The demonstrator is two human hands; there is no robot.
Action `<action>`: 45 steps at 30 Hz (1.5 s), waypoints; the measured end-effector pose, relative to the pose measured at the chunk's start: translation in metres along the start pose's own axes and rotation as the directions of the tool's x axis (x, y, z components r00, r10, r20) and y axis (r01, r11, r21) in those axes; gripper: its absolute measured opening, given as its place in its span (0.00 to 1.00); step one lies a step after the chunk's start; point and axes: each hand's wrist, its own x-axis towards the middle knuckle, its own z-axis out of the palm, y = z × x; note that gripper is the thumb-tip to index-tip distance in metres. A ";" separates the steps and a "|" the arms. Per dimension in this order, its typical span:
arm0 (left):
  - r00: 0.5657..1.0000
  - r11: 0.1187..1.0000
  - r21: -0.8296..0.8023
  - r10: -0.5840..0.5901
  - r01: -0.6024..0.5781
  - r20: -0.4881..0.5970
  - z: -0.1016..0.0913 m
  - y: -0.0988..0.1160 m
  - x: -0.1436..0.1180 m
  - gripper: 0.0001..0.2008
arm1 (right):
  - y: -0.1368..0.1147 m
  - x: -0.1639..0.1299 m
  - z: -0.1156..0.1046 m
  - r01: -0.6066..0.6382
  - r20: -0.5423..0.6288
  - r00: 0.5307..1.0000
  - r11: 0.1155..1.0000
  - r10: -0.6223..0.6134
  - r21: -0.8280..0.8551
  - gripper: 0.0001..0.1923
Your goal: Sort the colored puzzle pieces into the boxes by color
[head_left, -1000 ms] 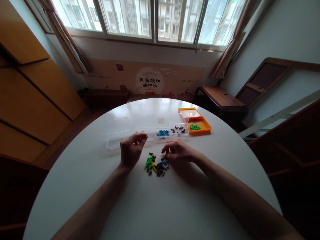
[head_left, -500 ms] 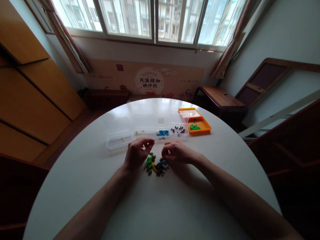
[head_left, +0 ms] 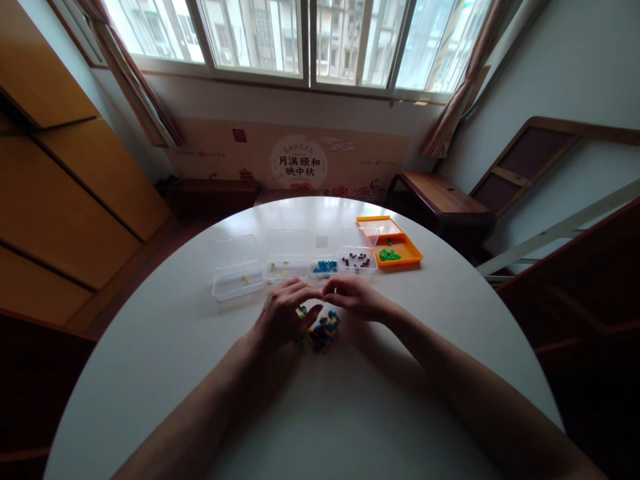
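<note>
A mixed pile of small toy bricks (head_left: 325,332) in green, brown, blue and yellow lies on the white table, partly covered by my hands. My left hand (head_left: 285,312) hangs over the pile's left side, its thumb and index finger apart. My right hand (head_left: 356,299) is pinched just above the pile's far right side; whatever sits between its fingertips is too small to make out. The fingertips of both hands meet or nearly meet. Beyond them, a clear box (head_left: 326,275) holds blue bricks, and another clear box (head_left: 373,269) holds brown ones.
Left of these stand a clear box (head_left: 216,293) and a second clear box (head_left: 267,275), each with a few yellow pieces. An orange case (head_left: 413,250) with green bricks lies at the right. The round table (head_left: 150,333) curves away toward a wooden chair (head_left: 440,190).
My left hand has moved right, toward the right hand, and its pinch has opened. My right hand has shifted slightly and stays pinched.
</note>
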 end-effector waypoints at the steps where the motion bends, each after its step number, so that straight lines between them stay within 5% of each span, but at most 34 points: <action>1: 1.000 1.000 0.006 0.007 -0.007 0.006 0.000 0.000 0.000 0.04 | 0.001 0.001 0.000 -0.016 -0.006 1.000 0.999 0.016 0.036 0.05; 10: 0.998 0.999 0.039 0.021 -0.018 -0.060 0.003 -0.006 0.001 0.04 | 0.008 0.004 0.008 -0.057 -0.044 0.997 0.980 0.067 0.189 0.09; 13: 0.991 0.992 0.110 -0.054 0.068 -0.123 0.003 -0.009 0.001 0.04 | 0.008 0.003 0.009 -0.064 -0.069 0.994 0.977 0.079 0.204 0.10; 18: 0.863 0.911 0.160 -0.288 0.381 -0.414 0.001 -0.022 -0.002 0.04 | 0.008 0.000 0.010 -0.078 -0.087 0.992 0.979 0.096 0.190 0.09; 22: 0.819 0.863 0.208 -0.322 0.459 -0.475 -0.002 -0.034 -0.004 0.07 | 0.008 -0.002 0.010 -0.079 -0.087 0.991 0.978 0.097 0.195 0.09; 31: 0.853 0.911 0.174 -0.266 0.375 -0.449 -0.004 -0.030 -0.003 0.10 | 0.003 -0.004 0.007 -0.095 -0.050 0.994 0.988 0.102 0.120 0.07; 37: 0.901 0.939 0.173 -0.215 0.297 -0.378 -0.003 -0.018 -0.001 0.08 | -0.002 -0.007 -0.010 -0.049 0.202 0.977 0.994 0.068 -0.094 0.14; 45: 0.915 0.943 0.178 -0.208 0.282 -0.346 -0.002 -0.016 -0.001 0.08 | -0.003 -0.009 0.002 0.164 0.135 0.982 0.948 -0.131 -0.274 0.10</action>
